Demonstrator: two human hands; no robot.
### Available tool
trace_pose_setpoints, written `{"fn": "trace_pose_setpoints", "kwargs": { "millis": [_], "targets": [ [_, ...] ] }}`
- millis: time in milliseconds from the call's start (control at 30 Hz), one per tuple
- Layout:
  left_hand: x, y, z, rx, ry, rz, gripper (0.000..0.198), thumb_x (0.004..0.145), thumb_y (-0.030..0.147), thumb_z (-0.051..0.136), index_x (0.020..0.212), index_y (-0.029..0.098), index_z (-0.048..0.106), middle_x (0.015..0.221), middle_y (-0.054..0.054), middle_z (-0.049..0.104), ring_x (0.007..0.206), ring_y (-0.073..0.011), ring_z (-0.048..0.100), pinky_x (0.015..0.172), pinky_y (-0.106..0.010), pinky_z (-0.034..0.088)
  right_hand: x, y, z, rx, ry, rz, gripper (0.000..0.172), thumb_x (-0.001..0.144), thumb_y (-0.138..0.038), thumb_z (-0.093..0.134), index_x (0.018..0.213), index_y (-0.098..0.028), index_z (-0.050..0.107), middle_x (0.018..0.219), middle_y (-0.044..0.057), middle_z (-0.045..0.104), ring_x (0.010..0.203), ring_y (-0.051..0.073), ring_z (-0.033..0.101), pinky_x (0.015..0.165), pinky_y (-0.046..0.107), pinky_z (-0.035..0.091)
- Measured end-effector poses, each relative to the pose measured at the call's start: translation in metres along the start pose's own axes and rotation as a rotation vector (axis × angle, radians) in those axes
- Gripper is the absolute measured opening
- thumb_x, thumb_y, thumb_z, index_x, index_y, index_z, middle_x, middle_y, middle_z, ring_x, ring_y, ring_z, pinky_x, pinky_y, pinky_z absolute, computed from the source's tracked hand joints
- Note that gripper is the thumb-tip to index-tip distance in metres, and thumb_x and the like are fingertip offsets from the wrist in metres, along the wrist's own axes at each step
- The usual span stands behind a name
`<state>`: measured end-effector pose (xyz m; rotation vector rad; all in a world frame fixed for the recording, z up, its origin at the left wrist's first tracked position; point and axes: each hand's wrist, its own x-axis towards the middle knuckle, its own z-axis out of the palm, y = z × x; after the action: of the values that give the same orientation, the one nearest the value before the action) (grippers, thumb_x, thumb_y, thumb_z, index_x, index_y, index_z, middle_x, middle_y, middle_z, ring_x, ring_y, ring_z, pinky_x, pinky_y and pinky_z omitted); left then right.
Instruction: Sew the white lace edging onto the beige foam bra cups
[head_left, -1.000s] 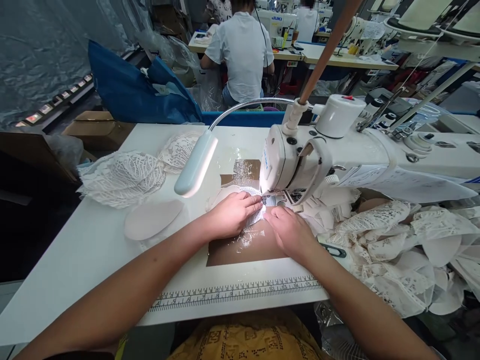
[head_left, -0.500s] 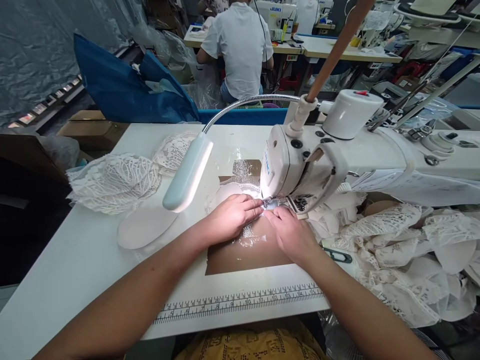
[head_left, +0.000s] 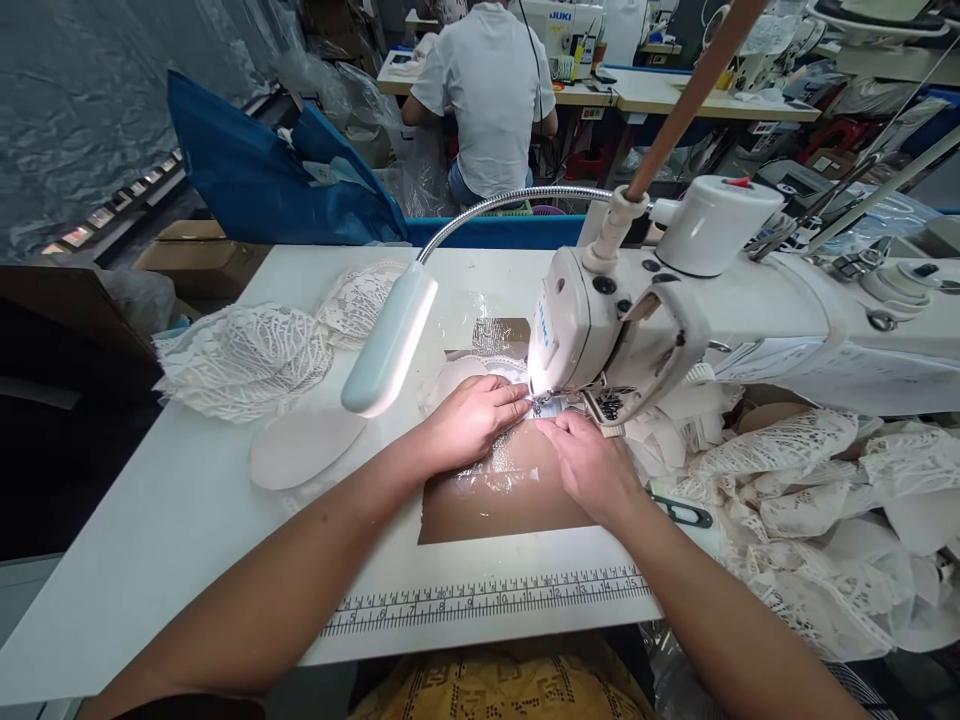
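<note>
A white lace-edged fabric piece (head_left: 456, 376) lies beneath the head of the white sewing machine (head_left: 564, 335), mostly covered by my hands. My left hand (head_left: 472, 420) rests on it to the left of the needle area, fingers stretched out and lying flat. Just right of and nearer than the presser foot, my right hand (head_left: 596, 465) pinches the fabric's near edge between thumb and bent fingers. Under both hands is a brown taped patch (head_left: 495, 510) on the white table (head_left: 187, 520). The needle tip is hidden.
A lit lamp (head_left: 390, 345) on a bendy neck hangs left of the machine. White lace pieces (head_left: 244, 360) and an oval pad (head_left: 304, 450) lie at left. A lace pile (head_left: 810, 500) and thread snips (head_left: 681, 512) are at right. A person (head_left: 487, 100) sits ahead.
The whole view has shifted slightly, so things appear a little further right. Both hands stay at the fabric by the presser foot, with almost no visible movement.
</note>
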<state>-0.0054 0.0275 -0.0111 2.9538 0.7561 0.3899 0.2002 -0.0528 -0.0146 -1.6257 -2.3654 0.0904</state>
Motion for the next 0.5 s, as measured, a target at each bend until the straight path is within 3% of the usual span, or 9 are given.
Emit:
{"fn": "trace_pose_setpoints", "kwargs": {
  "millis": [200, 400, 500],
  "targets": [
    [-0.003, 0.005, -0.013, 0.069, -0.038, -0.114, 0.037, 0.089, 0.013, 0.047, 0.124, 0.012, 0.057, 0.125, -0.014, 0.059, 0.112, -0.0293, 0.05, 0.091, -0.042, 0.044, -0.001, 0.0, -0.002, -0.001, 0.005, 0.031, 0.046, 0.084, -0.007, 0.044, 0.12, -0.027, 0.065, 0.093, 0.004, 0.065, 0.072, 0.017, 0.052, 0.059, 0.028, 0.033],
    [-0.013, 0.023, -0.025, 0.121, -0.14, -0.267, 0.023, 0.094, 0.026, 0.045, 0.091, 0.014, 0.065, 0.095, -0.01, 0.062, 0.077, -0.0213, 0.055, 0.061, -0.032, 0.044, -0.002, 0.002, -0.001, -0.009, 0.006, 0.045, 0.039, 0.087, -0.01, 0.043, 0.115, -0.022, 0.067, 0.098, 0.006, 0.066, 0.072, 0.017, 0.054, 0.06, 0.029, 0.034],
    [-0.014, 0.032, -0.021, 0.114, -0.135, -0.258, 0.025, 0.094, 0.024, 0.043, 0.084, 0.014, 0.064, 0.087, -0.008, 0.06, 0.075, -0.0207, 0.054, 0.059, -0.032, 0.041, -0.002, 0.002, -0.001, -0.018, 0.004, 0.048, 0.039, 0.086, -0.01, 0.043, 0.115, -0.022, 0.067, 0.099, 0.006, 0.066, 0.073, 0.018, 0.054, 0.061, 0.029, 0.035]
  ]
}}
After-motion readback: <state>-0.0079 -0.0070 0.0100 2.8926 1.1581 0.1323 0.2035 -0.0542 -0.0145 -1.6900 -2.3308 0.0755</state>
